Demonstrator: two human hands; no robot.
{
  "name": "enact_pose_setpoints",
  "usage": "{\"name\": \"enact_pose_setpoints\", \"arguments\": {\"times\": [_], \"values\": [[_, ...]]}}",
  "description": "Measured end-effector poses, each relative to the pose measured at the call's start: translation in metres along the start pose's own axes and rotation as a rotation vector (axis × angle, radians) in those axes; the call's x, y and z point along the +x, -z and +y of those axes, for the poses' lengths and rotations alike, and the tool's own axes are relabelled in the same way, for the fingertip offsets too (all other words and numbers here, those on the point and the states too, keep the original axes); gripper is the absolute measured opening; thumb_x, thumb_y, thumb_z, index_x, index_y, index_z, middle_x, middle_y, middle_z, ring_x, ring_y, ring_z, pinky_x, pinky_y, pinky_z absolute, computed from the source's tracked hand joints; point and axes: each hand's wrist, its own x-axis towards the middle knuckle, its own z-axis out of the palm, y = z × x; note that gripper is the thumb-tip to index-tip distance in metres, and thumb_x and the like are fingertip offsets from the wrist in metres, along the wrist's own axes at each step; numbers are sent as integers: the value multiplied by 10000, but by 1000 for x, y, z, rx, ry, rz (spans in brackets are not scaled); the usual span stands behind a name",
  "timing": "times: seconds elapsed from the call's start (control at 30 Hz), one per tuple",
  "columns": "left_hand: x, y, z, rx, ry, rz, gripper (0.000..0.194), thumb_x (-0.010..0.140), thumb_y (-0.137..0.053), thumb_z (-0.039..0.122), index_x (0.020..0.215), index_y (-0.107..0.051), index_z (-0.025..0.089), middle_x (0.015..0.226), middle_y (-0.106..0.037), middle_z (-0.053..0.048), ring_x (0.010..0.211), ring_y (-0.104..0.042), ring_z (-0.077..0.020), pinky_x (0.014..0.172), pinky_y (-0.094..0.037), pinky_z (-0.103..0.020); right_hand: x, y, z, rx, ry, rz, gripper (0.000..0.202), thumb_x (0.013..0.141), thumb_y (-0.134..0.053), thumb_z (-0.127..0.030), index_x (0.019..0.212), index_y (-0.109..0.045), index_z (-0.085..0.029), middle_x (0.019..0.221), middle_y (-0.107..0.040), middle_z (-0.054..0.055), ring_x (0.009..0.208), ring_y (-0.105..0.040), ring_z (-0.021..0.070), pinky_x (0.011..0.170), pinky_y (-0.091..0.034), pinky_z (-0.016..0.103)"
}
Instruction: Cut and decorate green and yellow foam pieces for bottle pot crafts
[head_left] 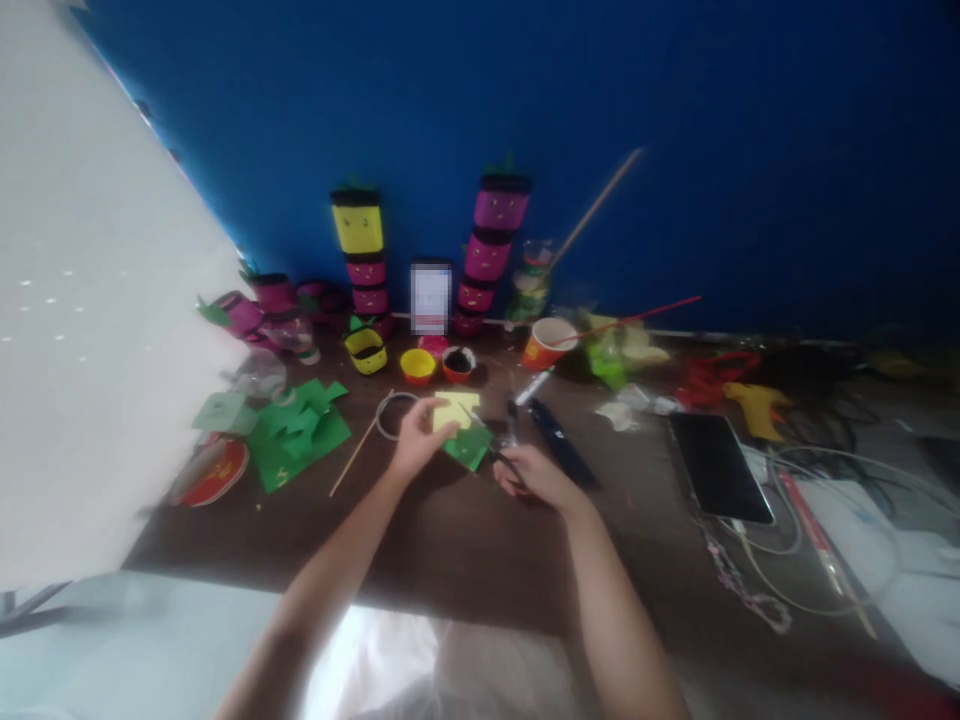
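My left hand (pixel 421 432) pinches the near-left part of a small yellow paper (pixel 459 408) over the dark table. In my right hand (pixel 532 475) is a pair of scissors (pixel 504 462), its handles in my fingers. The blades point up and left toward the yellow paper; blur hides whether they touch it. Under the paper and blades lies a green paper piece (pixel 469 448). Close to the left hand is a roll of tape (pixel 391 416). A marker (pixel 534 386) and a dark blue long object (pixel 559 440) lie beyond and right of the scissors.
Purple and yellow stacked cups with faces (pixel 491 255) stand along the blue wall. A paper cup (pixel 550 343) holds a red stick. Green paper sheets (pixel 300 430) lie left, near a thin wooden stick (pixel 360 445). A tablet (pixel 720 468), cables and a yellow glue gun (pixel 756 408) occupy the right.
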Motion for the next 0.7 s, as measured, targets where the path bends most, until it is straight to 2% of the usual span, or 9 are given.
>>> {"name": "enact_pose_setpoints", "arguments": {"times": [0.17,0.33,0.53,0.7], "values": [[0,0,2,-40,10,-9,341,624,-730,270,920,-610,152,921,-612,-55,817,-585,-149,728,-471,-262,-1,0,0,2,-12,-2,248,735,-538,-365,621,-507,-147,441,-480,-41,408,-379,53,397,-228,170],[1,-1,4,-70,1,32,354,610,-738,261,914,-590,154,917,-596,-49,816,-582,-144,699,-472,-243,-1,0,2,-3,-13,-10,237,738,-528,-352,618,-509,-149,447,-488,-38,409,-377,53,396,-225,170],[2,1,2,-27,-12,82,427,614,-734,267,996,-568,173,953,-576,-50,837,-577,-149,686,-476,-236,-2,0,0,0,-2,-49,213,733,-534,-325,621,-511,-145,443,-486,-42,392,-374,47,388,-222,167],[3,2,-1,-27,15,110,427,610,-742,274,988,-571,177,921,-578,-33,743,-571,-113,645,-475,-215,-1,0,2,3,-19,-67,229,726,-547,-349,635,-526,-140,444,-491,-41,395,-379,48,388,-219,167]]}}
